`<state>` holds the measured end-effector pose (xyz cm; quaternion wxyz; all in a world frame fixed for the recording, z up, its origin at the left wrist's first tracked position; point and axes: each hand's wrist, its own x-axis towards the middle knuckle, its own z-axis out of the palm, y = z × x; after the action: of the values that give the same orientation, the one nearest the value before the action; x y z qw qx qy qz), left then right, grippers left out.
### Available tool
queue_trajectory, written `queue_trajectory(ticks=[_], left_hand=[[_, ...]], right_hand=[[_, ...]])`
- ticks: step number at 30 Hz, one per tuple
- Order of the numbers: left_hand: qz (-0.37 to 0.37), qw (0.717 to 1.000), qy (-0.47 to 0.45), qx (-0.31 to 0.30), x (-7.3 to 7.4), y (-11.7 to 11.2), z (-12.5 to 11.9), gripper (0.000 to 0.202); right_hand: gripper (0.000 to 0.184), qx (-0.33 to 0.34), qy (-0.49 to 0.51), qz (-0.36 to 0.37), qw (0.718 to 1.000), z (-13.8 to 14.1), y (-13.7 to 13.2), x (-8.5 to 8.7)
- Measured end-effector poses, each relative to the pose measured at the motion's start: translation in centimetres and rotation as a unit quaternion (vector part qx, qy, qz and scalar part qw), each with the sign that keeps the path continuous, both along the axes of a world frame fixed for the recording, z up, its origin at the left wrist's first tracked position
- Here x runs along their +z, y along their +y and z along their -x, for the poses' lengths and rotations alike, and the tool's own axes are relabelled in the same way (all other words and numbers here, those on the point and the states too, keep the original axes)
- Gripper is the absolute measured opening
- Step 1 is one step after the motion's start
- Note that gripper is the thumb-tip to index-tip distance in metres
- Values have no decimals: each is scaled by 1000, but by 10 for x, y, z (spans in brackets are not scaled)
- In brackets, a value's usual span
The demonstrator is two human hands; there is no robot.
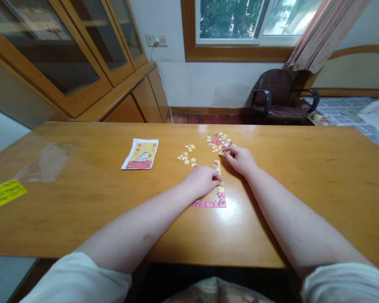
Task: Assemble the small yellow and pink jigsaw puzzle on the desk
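A partly joined jigsaw puzzle (213, 204) lies on the wooden table, with a pink bottom row and a right side that turns from pink to yellow. My left hand (202, 182) is closed at the upper part of that right side, thumb and finger on a yellow puzzle piece. Just above it lies a short joined yellow strip (217, 166) with a small figure printed on it. My right hand (241, 159) reaches to the near edge of a pile of loose puzzle pieces (219, 142), fingers slightly apart. Several yellow pieces (186, 158) lie scattered beyond my left hand.
A picture card (142, 154) showing a white animal on yellow and pink lies left of the pieces. Farther left are a clear plastic bag (47, 162) and a yellow label (4, 194). Beyond the table (303, 189) stand a cabinet (120, 92) and an armchair (276, 92).
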<state>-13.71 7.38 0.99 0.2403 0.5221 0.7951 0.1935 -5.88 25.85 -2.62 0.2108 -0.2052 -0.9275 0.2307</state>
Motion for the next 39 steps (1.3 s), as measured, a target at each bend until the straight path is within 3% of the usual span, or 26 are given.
queue_trajectory(ticks=[12, 20, 23, 26, 28, 30, 33, 37, 39], left_hand=[[-7, 999, -49, 12, 2, 1, 2, 14], [-7, 1000, 12, -11, -4, 1, 2, 16], [-6, 999, 40, -24, 2, 1, 5, 17], [-26, 991, 128, -25, 15, -7, -13, 22], [-16, 979, 192, -71, 20, -20, -42, 26], [-13, 971, 225, -81, 15, -37, -77, 36], [-36, 954, 283, -94, -5, -57, -114, 72], [-27, 952, 295, -74, -25, -60, -113, 90], [-21, 955, 289, -66, -26, -56, -102, 92]], right_hand=[[29, 7, 0, 3, 1000, 0, 1, -2], [30, 7, -2, 5, 1000, 0, 0, 0], [29, 9, 2, 4, 1000, 1, 1, -1], [29, 12, 4, 5, 1000, 1, 1, -4], [28, 16, 6, 17, 1000, 0, 0, -4], [28, 21, 15, 33, 999, -1, -3, 0], [28, 36, 15, 45, 998, -4, -8, 18], [22, 49, -114, 51, 991, -5, -11, 50], [19, 38, -176, 32, 983, -5, -9, 54]])
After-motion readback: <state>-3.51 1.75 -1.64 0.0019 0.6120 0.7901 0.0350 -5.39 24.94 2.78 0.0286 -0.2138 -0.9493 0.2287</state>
